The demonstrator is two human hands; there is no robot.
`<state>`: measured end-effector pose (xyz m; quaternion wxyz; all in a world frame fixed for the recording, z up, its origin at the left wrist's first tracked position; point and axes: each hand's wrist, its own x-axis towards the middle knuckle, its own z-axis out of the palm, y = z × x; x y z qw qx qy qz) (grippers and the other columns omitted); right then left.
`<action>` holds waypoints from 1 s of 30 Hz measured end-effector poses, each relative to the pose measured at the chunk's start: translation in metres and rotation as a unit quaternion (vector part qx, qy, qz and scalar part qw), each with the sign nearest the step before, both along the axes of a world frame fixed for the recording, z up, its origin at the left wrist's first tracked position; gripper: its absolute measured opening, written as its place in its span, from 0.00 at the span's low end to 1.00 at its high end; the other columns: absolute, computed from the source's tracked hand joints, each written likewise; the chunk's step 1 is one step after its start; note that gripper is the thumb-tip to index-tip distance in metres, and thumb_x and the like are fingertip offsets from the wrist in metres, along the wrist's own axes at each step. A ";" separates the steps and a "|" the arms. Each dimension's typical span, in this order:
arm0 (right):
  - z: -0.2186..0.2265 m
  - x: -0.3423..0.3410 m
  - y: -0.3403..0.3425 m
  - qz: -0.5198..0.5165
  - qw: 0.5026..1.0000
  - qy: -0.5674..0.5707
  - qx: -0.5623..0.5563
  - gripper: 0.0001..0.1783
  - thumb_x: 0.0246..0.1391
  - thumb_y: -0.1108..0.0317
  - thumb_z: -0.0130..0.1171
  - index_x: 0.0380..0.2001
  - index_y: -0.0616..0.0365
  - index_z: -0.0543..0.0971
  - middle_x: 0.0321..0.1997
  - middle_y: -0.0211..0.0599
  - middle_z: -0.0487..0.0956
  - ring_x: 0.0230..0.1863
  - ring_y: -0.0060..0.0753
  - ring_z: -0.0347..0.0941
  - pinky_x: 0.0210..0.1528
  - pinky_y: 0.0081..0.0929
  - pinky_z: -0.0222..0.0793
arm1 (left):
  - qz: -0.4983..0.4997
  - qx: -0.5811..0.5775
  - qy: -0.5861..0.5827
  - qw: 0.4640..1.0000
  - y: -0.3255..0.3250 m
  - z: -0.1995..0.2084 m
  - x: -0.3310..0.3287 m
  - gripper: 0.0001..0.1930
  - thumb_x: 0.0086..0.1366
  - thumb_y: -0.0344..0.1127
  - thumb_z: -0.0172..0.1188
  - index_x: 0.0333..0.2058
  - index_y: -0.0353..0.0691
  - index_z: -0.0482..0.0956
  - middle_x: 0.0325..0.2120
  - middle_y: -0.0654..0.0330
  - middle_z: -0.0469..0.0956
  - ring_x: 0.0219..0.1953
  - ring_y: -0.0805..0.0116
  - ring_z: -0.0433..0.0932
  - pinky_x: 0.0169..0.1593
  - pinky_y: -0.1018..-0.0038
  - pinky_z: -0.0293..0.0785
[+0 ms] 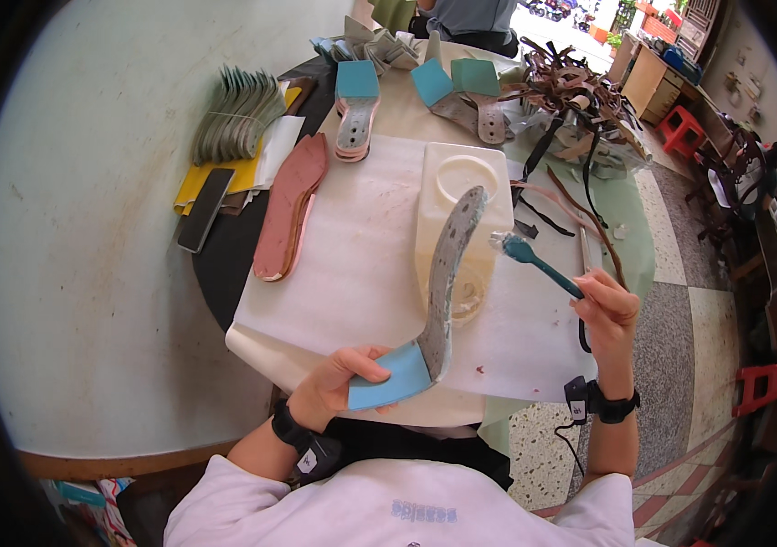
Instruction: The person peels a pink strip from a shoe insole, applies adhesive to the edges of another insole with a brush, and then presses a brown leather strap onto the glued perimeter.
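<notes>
My left hand is closed on the light blue heel end of a curved grey insole board, its narrow part rising up and away from me. In my right hand is a teal-handled brush, gripped near the handle's end. Its head, coated in something whitish, points left and sits just right of the board, apart from it. Behind the board stands a translucent plastic container with pale yellowish contents low in it; the board partly hides it.
Pink sole pieces lie left on the white sheet, near a dark phone and a banded stack of grey insoles. More blue-heeled insoles lie farther back. Leather strips heap at the far right, scissors below.
</notes>
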<state>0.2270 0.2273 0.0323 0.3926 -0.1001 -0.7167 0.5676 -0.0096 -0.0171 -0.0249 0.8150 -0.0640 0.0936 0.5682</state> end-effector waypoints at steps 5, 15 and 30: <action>0.007 -0.001 -0.018 -0.018 0.999 0.014 0.040 0.16 0.42 0.83 0.61 0.38 0.65 0.80 0.27 0.34 0.73 0.26 0.18 0.65 0.25 0.13 0.56 | 0.016 0.018 0.068 0.997 -0.001 0.012 -0.007 0.23 0.47 0.23 0.54 0.44 0.17 0.63 0.26 0.38 0.76 0.24 0.52 0.81 0.24 0.68 0.81; 0.002 0.002 -0.036 -0.072 0.992 -0.066 0.085 0.17 0.41 0.82 0.61 0.39 0.65 0.79 0.26 0.34 0.74 0.25 0.20 0.66 0.26 0.15 0.57 | 0.127 0.022 0.274 0.953 -0.012 0.030 -0.030 0.22 0.51 0.29 0.58 0.44 0.23 0.68 0.29 0.45 0.77 0.23 0.57 0.79 0.18 0.76 0.75; -0.038 0.008 -0.041 -0.187 0.909 -0.162 0.336 0.13 0.40 0.78 0.62 0.35 0.61 0.79 0.25 0.34 0.75 0.26 0.33 0.66 0.34 0.29 0.59 | 0.334 -0.040 0.484 0.808 0.009 0.057 -0.024 0.17 0.54 0.27 0.58 0.43 0.30 0.70 0.35 0.54 0.76 0.34 0.63 0.78 0.44 0.65 0.77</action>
